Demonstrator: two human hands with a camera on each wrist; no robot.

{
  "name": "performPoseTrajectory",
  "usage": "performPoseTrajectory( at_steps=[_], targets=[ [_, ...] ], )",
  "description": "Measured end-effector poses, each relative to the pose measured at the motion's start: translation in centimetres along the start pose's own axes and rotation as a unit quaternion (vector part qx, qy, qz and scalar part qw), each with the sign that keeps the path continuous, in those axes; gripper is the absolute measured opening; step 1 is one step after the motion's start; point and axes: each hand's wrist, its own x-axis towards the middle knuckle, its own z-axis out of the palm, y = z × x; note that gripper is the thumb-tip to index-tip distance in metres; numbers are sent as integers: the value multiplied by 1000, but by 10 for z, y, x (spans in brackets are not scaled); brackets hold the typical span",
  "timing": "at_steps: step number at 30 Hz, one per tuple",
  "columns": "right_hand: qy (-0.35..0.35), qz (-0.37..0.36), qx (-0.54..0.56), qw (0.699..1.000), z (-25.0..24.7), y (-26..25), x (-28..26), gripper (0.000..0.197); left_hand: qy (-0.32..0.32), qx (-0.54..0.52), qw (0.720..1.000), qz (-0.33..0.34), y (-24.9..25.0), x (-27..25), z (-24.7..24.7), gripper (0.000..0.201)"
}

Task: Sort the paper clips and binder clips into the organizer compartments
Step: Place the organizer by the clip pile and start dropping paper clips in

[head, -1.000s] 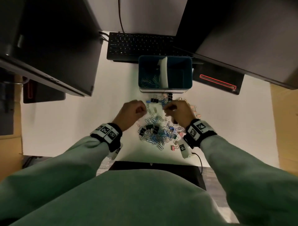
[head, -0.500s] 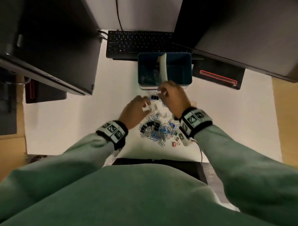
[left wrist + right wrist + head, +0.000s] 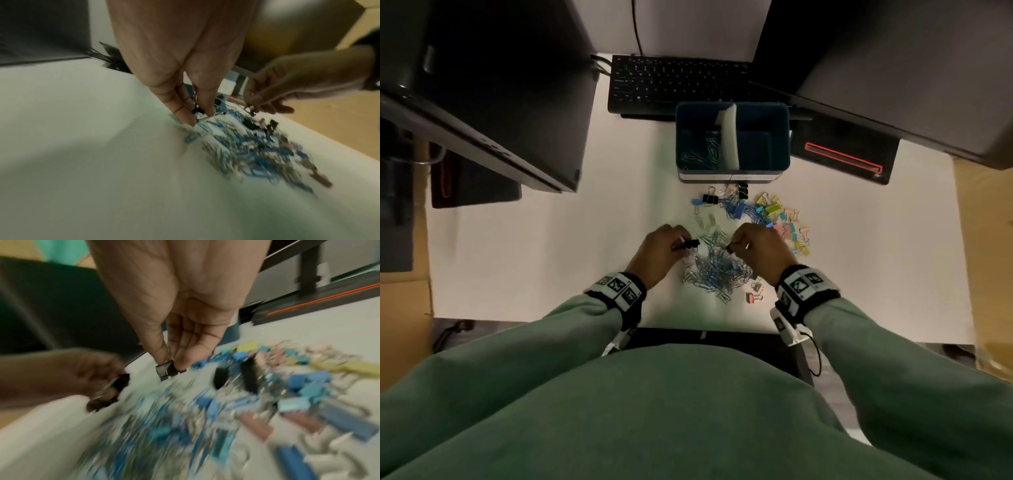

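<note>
A blue organizer (image 3: 784, 137) with a white divider (image 3: 729, 137) stands at the back of the desk. Its left compartment holds paper clips (image 3: 700, 154); the right one looks dark. A heap of blue and silver paper clips (image 3: 717, 274) lies between my hands. My left hand (image 3: 681, 245) pinches a black binder clip (image 3: 691, 244) just above the heap's left edge, seen close in the left wrist view (image 3: 198, 111). My right hand (image 3: 734, 246) pinches a small black binder clip (image 3: 167, 369) over the heap's right side. Pastel binder clips (image 3: 787, 222) lie scattered to the right.
A black keyboard (image 3: 678, 82) sits behind the organizer. Dark monitors overhang at the left (image 3: 482, 85) and right (image 3: 893, 68). A black base with a red outline (image 3: 842, 157) lies right of the organizer. More black binder clips (image 3: 710, 198) lie in front of it.
My right hand went up to the organizer's front and has come back to the heap, now pinching a small black clip. My left hand has picked a black binder clip off the heap.
</note>
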Motion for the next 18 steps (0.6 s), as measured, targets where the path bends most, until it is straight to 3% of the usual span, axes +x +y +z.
performPoseTrajectory(
  at_steps=[4, 7, 10, 13, 16, 18],
  targets=[
    [55, 50, -87, 993, -24, 11, 9, 8, 64, 12, 997, -31, -17, 5, -35, 18],
    [80, -13, -162, 983, -18, -1, 8, 26, 78, 40, 994, -63, -32, 13, -60, 17],
    [14, -59, -186, 981, 8, -23, 8, 47, 72, 89, 991, -77, -41, 23, -68, 14],
    [-69, -35, -231, 970, 34, -34, 15, 75, 83, 141, 982, -91, -45, 25, -66, 33],
    [-65, -56, -225, 971, 52, -33, 16, 56, 146, 216, 965, -38, -28, 6, -51, 51],
    [-48, -63, -213, 974, 58, -26, 16, 37, 104, 210, 972, -6, -13, -12, -29, 66]
  ],
)
